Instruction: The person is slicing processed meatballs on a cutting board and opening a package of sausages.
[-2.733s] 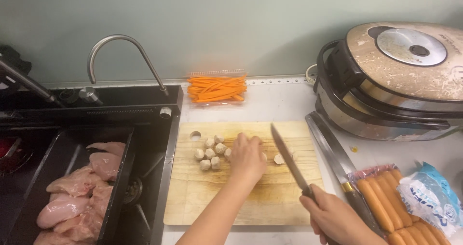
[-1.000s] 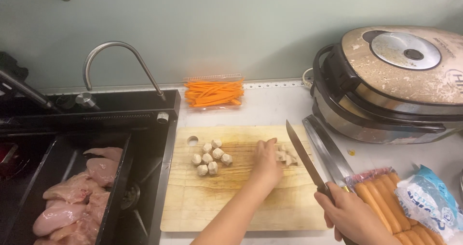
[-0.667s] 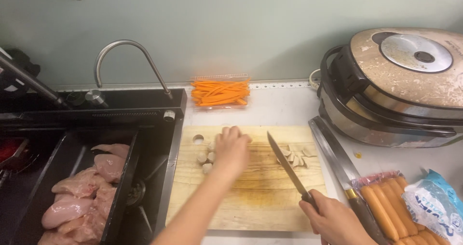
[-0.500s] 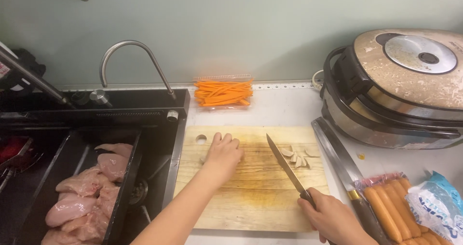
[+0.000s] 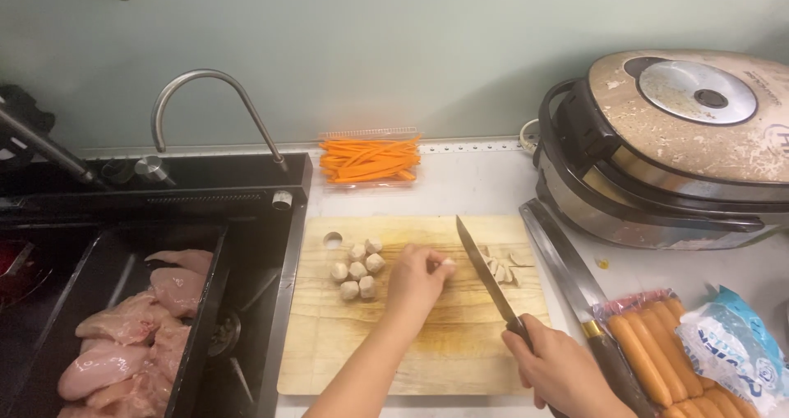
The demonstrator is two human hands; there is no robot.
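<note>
left hand (image 5: 415,280) fingers pinched round one meatball (image 5: 446,265) on the wooden cutting board (image 5: 411,352), right beside the blade | right hand (image 5: 559,369) fingers wrapped tight on the knife (image 5: 485,274) handle, tip resting on the board | whole meatballs (image 5: 359,267) left of the hand, cut pieces (image 5: 501,266) right of the blade | sausages (image 5: 657,352) on counter at right

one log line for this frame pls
left hand: pinching meatball on cutting board | right hand: gripping knife | cut pieces beyond blade
</note>
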